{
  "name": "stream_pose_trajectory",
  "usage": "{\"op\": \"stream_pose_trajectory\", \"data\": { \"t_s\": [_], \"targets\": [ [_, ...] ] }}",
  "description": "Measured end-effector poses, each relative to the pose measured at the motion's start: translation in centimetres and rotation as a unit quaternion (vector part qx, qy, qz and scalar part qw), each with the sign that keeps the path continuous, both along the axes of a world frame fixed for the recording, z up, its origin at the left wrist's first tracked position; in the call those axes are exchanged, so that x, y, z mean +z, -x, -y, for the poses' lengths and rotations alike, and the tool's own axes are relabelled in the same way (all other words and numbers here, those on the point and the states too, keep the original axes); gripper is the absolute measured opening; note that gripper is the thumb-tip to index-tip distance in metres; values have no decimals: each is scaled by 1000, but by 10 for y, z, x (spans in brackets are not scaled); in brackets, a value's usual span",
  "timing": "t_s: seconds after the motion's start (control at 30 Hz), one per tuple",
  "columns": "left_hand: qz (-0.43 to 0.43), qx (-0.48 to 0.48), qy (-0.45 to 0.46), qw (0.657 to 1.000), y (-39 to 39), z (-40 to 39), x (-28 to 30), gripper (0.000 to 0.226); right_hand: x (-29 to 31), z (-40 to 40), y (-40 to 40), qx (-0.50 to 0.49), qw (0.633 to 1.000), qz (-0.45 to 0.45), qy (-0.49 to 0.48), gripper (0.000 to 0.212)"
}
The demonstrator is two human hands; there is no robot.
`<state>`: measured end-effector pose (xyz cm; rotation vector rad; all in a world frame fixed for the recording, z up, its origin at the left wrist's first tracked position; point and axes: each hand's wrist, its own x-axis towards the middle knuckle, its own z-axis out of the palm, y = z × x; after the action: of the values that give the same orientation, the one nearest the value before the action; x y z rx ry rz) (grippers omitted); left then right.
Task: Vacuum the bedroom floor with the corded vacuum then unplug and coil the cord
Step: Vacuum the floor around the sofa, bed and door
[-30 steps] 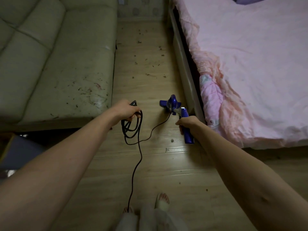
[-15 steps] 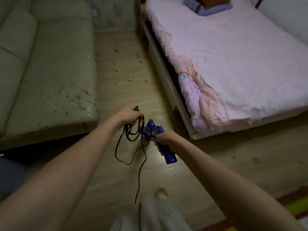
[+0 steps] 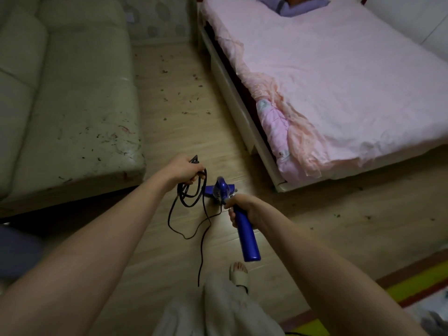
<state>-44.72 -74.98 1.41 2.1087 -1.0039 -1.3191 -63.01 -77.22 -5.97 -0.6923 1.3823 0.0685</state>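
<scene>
The left hand [image 3: 183,169] grips several loops of the thin black power cord [image 3: 194,202], fingers curled round the bundle, with what looks like the dark plug end poking out above the knuckles at about 1 o'clock from the hand. From the bundle the cord hangs in loose loops at 6 o'clock, then trails down the pale wood-plank floor [image 3: 184,132] toward the person's sandalled foot [image 3: 238,272]. The right hand [image 3: 243,208] is wrapped round the upper part of the small blue plastic handheld vacuum [image 3: 242,221], whose long handle runs out of the fist toward 5 o'clock; the vacuum's rounded body and nozzle lie at 11 o'clock from that hand, just beside the hanging cord loops. Whether the nozzle touches the floor cannot be told.

Small dark bits of debris dot the floor between the worn grey-green cushioned sofa [image 3: 72,93] at 10 o'clock and the bed with the crumpled pink sheet [image 3: 339,81] at 2 o'clock; more specks lie on the sofa seat. A purple pillow [image 3: 300,4] at the bed's head is cut off by the top edge. The far end of the cord is hidden behind the pale trouser leg [image 3: 218,309].
</scene>
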Motion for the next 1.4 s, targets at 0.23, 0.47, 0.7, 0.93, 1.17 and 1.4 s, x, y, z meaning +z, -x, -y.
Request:
{"op": "stream_pose_trajectory", "data": {
  "t_s": [0.23, 0.47, 0.7, 0.93, 1.17, 1.4],
  "targets": [
    [1, -3, 0, 1000, 2, -5, -1, 21, -4, -20, 11, 78, 991, -63, 88, 23],
    [-8, -63, 21, 998, 32, 7, 11, 22, 3, -51, 37, 66, 990, -95, 83, 31],
    [-11, -109, 39, 993, 58, 13, 10, 22, 4, -76, 61, -6, 996, -64, 55, 20],
    [-14, -157, 15, 987, 79, 19, -5, 23, -10, -70, 71, -61, 995, -50, 64, 23],
    [18, -145, -18, 989, 57, 27, -19, 23, -14, -35, 81, -19, 991, -96, 91, 18],
    [22, -147, -21, 989, 55, 32, -24, 20, 10, -40, 65, 92, 975, -166, 120, 31]
  ]
}}
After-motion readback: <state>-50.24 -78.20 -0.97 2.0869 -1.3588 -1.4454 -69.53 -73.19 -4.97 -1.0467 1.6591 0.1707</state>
